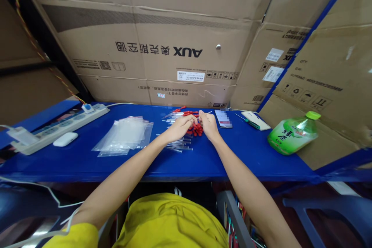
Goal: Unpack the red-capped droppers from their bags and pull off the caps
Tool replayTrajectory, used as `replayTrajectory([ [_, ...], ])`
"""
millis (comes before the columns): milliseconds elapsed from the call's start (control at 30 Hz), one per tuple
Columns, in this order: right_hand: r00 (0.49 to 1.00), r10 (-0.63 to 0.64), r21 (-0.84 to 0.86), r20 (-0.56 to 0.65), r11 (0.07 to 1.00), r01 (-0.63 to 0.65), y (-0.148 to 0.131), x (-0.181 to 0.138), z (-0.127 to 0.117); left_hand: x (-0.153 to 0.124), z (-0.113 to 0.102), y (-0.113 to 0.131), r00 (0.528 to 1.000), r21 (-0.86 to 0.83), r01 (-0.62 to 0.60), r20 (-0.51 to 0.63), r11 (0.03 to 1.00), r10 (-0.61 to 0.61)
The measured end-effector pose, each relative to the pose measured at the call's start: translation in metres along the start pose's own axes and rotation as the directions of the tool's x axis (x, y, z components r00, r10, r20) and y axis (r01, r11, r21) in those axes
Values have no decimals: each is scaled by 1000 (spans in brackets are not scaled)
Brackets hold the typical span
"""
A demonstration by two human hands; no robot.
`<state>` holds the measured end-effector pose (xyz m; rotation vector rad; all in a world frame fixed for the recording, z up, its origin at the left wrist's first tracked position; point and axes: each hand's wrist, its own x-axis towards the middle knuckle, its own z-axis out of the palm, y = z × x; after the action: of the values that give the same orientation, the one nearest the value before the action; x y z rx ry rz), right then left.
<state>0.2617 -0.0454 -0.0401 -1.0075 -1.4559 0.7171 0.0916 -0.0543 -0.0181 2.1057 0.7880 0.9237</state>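
Observation:
My left hand point(183, 126) and my right hand point(208, 124) meet over a pile of small red handles point(197, 130) at the middle of the blue table. Both have their fingers pinched together. A thin, pale tip shows beside my right thumb, but what the fingers hold is too small to name. Under and beside my left hand lie several thin, clear rods or tubes point(178, 145). More clear pieces and a few red handles lie just beyond the hands, partly covered by them.
Clear zip bags point(124, 135) lie stacked on the left, near a white power strip point(62, 126) and a white earphone case point(65, 139). Rightward are a phone point(223, 118), a green-handled screwdriver point(250, 122), a pale flat object point(257, 119) and a green drink bottle point(292, 135). Cardboard point(157, 62) walls the back.

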Motion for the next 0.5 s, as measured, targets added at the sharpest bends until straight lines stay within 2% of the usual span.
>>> replayTrajectory([
  [133, 987, 151, 235, 52, 959, -159, -1, 3, -2, -3, -4, 1, 998, 108, -65, 33, 992, 62],
  [233, 977, 175, 379, 125, 901, -210, -10, 2, -2, -3, -6, 3, 992, 104, -107, 74, 989, 99],
  [367, 954, 184, 442, 235, 854, -274, -23, -2, -2, -6, -10, 11, 983, 58, -156, 111, 986, 149],
  [500, 917, 217, 455, 334, 815, -359, -27, -4, -4, -10, -13, 20, 978, 16, -145, 151, 989, 141],
])
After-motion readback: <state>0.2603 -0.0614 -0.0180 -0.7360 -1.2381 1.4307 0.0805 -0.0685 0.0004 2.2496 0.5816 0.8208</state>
